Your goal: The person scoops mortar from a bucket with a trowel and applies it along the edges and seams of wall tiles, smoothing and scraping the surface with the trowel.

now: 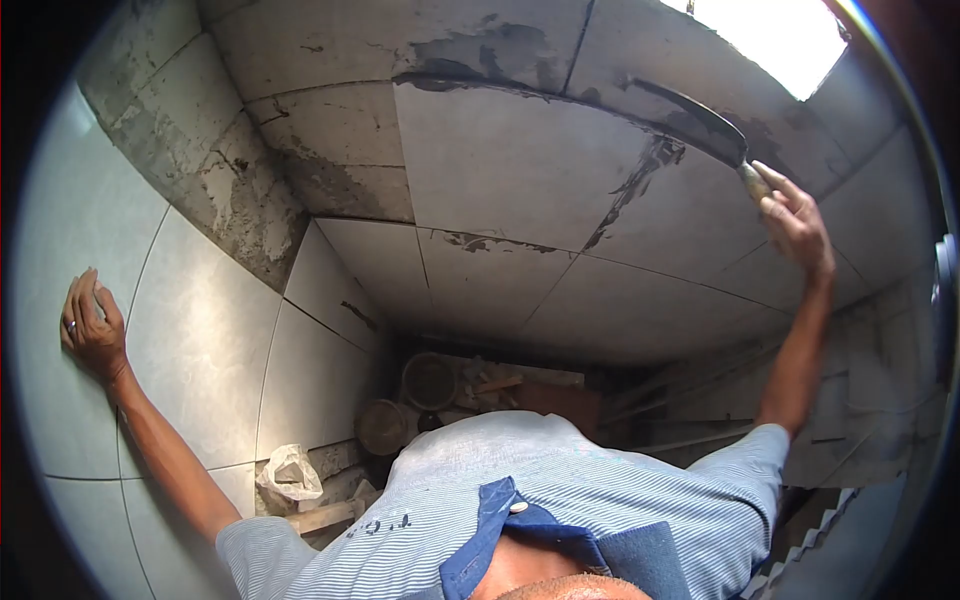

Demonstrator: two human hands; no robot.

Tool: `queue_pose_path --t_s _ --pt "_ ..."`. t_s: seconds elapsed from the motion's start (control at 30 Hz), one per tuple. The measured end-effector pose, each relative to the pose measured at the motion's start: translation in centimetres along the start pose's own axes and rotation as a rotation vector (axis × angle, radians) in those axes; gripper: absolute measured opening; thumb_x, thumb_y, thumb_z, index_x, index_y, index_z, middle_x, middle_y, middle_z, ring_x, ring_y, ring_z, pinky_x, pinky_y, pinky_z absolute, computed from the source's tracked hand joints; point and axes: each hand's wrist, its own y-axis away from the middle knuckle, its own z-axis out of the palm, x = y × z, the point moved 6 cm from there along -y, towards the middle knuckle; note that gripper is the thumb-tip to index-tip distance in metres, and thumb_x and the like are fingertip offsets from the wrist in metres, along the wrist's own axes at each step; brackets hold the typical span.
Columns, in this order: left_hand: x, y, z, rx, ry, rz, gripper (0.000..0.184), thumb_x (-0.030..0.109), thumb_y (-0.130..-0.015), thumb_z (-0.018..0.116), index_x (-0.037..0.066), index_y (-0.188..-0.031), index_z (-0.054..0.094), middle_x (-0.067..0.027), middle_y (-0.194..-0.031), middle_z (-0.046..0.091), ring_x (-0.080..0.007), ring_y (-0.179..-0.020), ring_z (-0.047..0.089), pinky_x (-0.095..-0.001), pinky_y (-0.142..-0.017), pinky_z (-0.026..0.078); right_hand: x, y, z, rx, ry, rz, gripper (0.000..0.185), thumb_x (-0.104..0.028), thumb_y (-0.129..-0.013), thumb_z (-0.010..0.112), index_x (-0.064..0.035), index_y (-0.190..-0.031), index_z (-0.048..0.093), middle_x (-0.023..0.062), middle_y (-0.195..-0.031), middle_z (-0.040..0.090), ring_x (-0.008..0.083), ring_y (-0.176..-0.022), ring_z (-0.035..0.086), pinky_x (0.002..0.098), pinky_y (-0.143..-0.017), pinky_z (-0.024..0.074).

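Observation:
My right hand [795,222] is wrapped round the handle of a trowel [700,118]. Its long dark blade lies along the top edge of the wall tiles, by a joint smeared with wet grey mortar [635,190]. Whether the blade touches the wall I cannot tell. Large pale tiles [530,165] cover this wall, with dark mortar along several joints. On the left, my left hand [95,325] rests against a glossy tile [60,390] of the side wall, fingers extended and a ring on one finger. Nothing is in it.
Bare, mortar-stained wall [235,185] shows in the corner between the tiled walls. A bright opening [775,40] is at the upper right. Below, buckets [381,427] and rubble stand in shadow, and a white plastic bag [290,473] lies by the left wall.

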Motion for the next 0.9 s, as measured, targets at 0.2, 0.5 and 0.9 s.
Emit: queue_pose_path --t_s 0.2,0.5,0.9 --pt "0.0 -0.1 0.0 -0.034 -0.014 -0.01 0.013 0.012 -0.092 0.06 0.013 -0.1 0.07 0.0024 -0.103 0.072 -0.016 -0.101 0.067 -0.029 -0.086 0.051 7.6 0.0 12.3 0.555 0.196 -0.51 0.049 -0.001 -0.088 0.063 -0.0037 -0.136 0.054 0.0057 -0.091 0.065 0.0112 -0.074 0.061 0.0279 -0.058 0.0499" --pt "0.1 -0.4 0.0 -0.067 -0.044 0.013 0.013 0.012 -0.091 0.06 0.014 -0.1 0.07 0.0034 -0.104 0.072 -0.0159 -0.1 0.067 -0.0287 -0.086 0.051 9.2 -6.1 20.6 0.585 0.315 -0.52 0.058 0.004 -0.078 0.07 -0.0122 -0.132 0.057 0.0108 -0.104 0.065 0.028 -0.087 0.064 0.0379 -0.075 0.0539" --pt "-0.1 -0.2 0.3 -0.041 -0.05 -0.024 0.012 0.014 -0.091 0.061 0.014 -0.098 0.071 0.0044 -0.102 0.072 -0.0148 -0.099 0.067 -0.0278 -0.085 0.051 6.5 -1.4 13.5 -0.058 0.109 -0.147 0.049 -0.014 -0.09 0.064 -0.0033 -0.137 0.053 0.0132 -0.121 0.066 0.0188 -0.112 0.061 0.0296 -0.092 0.0476"
